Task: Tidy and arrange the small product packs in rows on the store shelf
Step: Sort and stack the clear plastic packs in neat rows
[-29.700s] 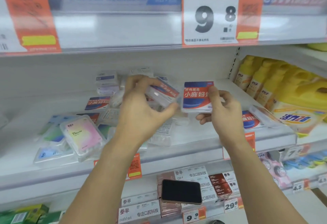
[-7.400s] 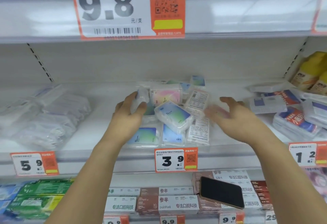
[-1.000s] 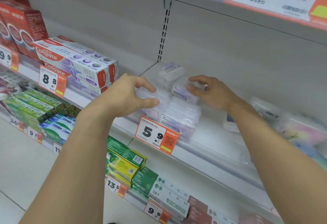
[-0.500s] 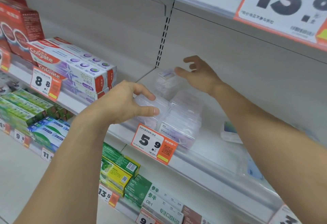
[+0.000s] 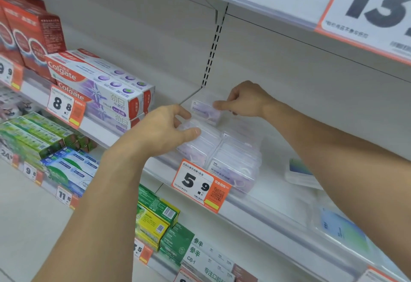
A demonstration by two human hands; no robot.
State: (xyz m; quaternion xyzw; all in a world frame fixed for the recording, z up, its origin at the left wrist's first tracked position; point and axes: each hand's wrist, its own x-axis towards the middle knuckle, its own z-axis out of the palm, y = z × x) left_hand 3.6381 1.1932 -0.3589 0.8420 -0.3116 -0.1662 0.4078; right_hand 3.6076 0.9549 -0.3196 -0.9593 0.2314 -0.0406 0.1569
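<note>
Clear plastic packs with pale purple labels stand in rows on the white shelf [image 5: 273, 195] behind a 5.9 price tag [image 5: 200, 185]. My left hand [image 5: 162, 132] grips the top pack of the front-left stack [image 5: 200, 134], thumb on its lid. My right hand [image 5: 244, 101] is closed on a clear pack at the back of the shelf [image 5: 204, 110], near the rear wall. A front-right stack of the same packs [image 5: 235, 166] stands free beside my left hand.
Colgate toothpaste boxes [image 5: 100, 85] fill the shelf section to the left. Green and yellow boxes [image 5: 155, 219] sit on the lower shelf. Other flat packs [image 5: 300, 174] lie to the right under my right forearm. The upper shelf edge carries a large price tag [image 5: 375, 7].
My right hand came down from an open reach near the back wall and closed on the rear pack. My left hand stayed on the front-left stack.
</note>
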